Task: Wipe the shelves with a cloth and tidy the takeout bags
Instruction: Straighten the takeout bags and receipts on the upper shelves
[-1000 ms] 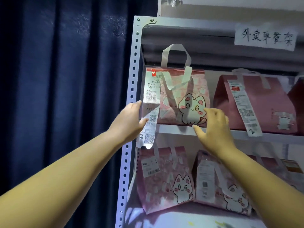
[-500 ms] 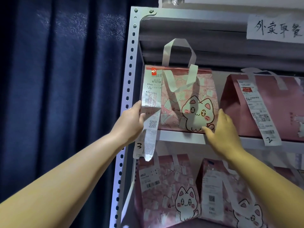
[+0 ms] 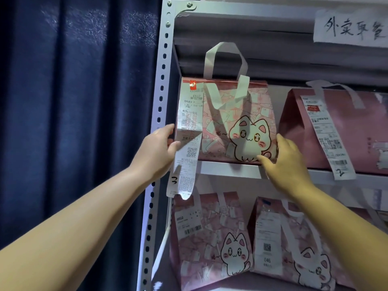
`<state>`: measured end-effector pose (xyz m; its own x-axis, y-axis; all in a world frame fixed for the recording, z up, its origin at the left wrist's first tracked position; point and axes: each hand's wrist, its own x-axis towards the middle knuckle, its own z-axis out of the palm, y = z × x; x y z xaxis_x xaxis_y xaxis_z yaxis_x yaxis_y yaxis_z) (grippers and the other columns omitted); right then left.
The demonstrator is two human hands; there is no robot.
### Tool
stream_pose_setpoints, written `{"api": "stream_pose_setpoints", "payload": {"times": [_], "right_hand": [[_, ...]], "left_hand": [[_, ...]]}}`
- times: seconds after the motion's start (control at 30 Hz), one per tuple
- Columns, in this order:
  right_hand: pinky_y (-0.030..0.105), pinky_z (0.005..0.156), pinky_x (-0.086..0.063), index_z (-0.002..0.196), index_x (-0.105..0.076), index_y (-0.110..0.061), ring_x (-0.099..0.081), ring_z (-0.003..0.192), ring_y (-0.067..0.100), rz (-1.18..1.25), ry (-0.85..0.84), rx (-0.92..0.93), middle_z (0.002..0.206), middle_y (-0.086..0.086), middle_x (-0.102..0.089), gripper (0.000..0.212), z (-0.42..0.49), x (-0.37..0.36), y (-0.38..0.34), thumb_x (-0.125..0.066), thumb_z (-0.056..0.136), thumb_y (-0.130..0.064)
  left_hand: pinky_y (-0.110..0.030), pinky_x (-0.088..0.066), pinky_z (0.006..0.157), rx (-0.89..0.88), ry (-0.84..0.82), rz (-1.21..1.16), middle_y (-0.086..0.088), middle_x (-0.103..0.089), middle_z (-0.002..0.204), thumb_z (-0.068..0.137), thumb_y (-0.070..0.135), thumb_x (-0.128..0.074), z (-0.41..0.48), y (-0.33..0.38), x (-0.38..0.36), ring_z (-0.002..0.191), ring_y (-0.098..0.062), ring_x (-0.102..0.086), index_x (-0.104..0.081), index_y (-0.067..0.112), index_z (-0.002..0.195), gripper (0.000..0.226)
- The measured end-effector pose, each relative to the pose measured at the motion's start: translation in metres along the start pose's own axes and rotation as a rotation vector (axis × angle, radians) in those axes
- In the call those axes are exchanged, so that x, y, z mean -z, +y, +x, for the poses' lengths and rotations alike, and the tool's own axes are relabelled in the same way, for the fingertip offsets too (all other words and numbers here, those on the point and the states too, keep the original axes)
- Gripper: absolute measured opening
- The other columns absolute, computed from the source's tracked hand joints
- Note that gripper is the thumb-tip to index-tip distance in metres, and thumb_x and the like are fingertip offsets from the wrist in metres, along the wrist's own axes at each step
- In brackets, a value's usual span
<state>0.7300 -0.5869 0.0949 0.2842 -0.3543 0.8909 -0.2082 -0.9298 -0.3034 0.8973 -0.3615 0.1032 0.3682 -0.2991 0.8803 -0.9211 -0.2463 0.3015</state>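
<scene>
gripping the pink cat bag [image 3: 237, 114] from both sides, the left hand [image 3: 156, 151] curls round its left edge with the thumb on the long receipt [image 3: 189, 133] that hangs past the shelf [image 3: 231, 171], while the right hand [image 3: 287, 162] clasps the lower right corner, thumb in front. the bag stands upright at the shelf's left end, beside the perforated post [image 3: 159, 101], near a plain pink bag [image 3: 357, 133]. two more cat bags [image 3: 210, 238] stand below. a dark blue curtain [image 3: 73, 101] hangs left.
</scene>
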Motion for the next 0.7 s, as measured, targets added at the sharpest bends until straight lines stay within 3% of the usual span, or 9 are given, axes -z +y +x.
{"api": "stream_pose_setpoints", "payload": {"times": [0.1, 0.2, 0.33, 0.43, 0.53, 0.7], "right_hand": [[0.028, 0.091, -0.033, 0.133, -0.042, -0.005, -0.046, 0.119, 0.027, 0.004, 0.062, 0.032, 0.129, 0.013, -0.049, 0.058, -0.003, 0.007, 0.000, -0.066, 0.084, -0.023], [0.029, 0.091, -0.035, 0.131, -0.047, -0.009, -0.047, 0.118, 0.025, -0.002, 0.126, 0.045, 0.130, 0.009, -0.051, 0.053, -0.005, 0.020, 0.005, -0.065, 0.084, -0.025], [0.026, 0.080, -0.039, 0.113, -0.058, -0.009, -0.052, 0.097, 0.014, -0.008, 0.204, 0.124, 0.111, 0.006, -0.061, 0.033, -0.012, 0.045, 0.020, -0.066, 0.083, -0.019], [0.026, 0.074, -0.040, 0.103, -0.062, -0.007, -0.052, 0.087, 0.013, -0.042, 0.194, 0.186, 0.098, 0.004, -0.062, 0.023, -0.015, 0.065, 0.041, -0.067, 0.082, -0.014], [0.021, 0.067, -0.040, 0.096, -0.062, -0.008, -0.055, 0.081, 0.014, -0.076, 0.196, 0.207, 0.091, 0.002, -0.062, 0.016, -0.013, 0.085, 0.072, -0.068, 0.081, -0.011], [0.030, 0.063, -0.045, 0.091, -0.065, -0.005, -0.056, 0.073, 0.019, -0.152, 0.229, 0.250, 0.085, 0.007, -0.064, 0.015, 0.001, 0.116, 0.132, -0.070, 0.078, -0.006]], "left_hand": [[-0.024, -0.041, 0.087, -0.015, 0.143, 0.018, -0.002, -0.052, 0.126, 0.090, 0.028, -0.056, 0.000, 0.006, 0.008, 0.101, -0.004, -0.048, -0.048, 0.015, 0.129, 0.043], [-0.031, -0.048, 0.085, -0.103, 0.206, -0.006, 0.007, -0.050, 0.111, 0.086, 0.033, -0.059, 0.000, 0.024, 0.014, 0.100, -0.008, -0.049, -0.053, 0.017, 0.118, 0.036], [-0.014, -0.043, 0.071, -0.235, 0.171, -0.057, 0.010, -0.051, 0.102, 0.084, 0.029, -0.063, -0.003, 0.063, 0.006, 0.090, -0.007, -0.053, -0.056, 0.016, 0.111, 0.031], [-0.011, -0.042, 0.068, -0.332, 0.087, -0.068, 0.004, -0.056, 0.096, 0.084, 0.026, -0.064, -0.008, 0.093, -0.015, 0.083, -0.009, -0.054, -0.058, 0.012, 0.106, 0.027], [-0.018, -0.048, 0.069, -0.421, 0.036, -0.074, -0.001, -0.061, 0.095, 0.083, 0.023, -0.064, -0.010, 0.122, -0.044, 0.081, -0.011, -0.057, -0.061, 0.009, 0.105, 0.026], [-0.033, -0.054, 0.062, -0.496, 0.033, -0.114, -0.007, -0.065, 0.088, 0.082, 0.018, -0.068, -0.005, 0.167, -0.102, 0.072, -0.018, -0.061, -0.064, 0.006, 0.099, 0.022]]}}
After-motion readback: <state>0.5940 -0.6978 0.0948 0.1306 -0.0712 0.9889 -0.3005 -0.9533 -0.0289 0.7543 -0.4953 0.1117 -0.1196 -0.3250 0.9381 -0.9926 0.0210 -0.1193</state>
